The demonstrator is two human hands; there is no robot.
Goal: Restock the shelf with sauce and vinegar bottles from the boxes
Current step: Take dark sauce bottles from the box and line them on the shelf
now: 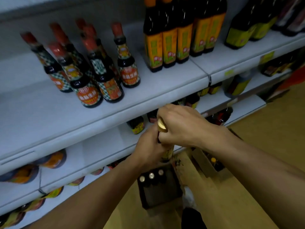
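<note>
Two hands [165, 134], dark glossy bottle [167, 152], round yellow cap [161, 124]

A yellowish, wood-toned floor [264, 129] fills the right side, with a blurred red object [295, 78] at its far right edge. Soft orange-and-dark pouches [54, 160] lie on their sides in rows at lower left. At upper right, a yellow price tag [267, 57] sits near a smaller pale green tag [229, 73].
</note>
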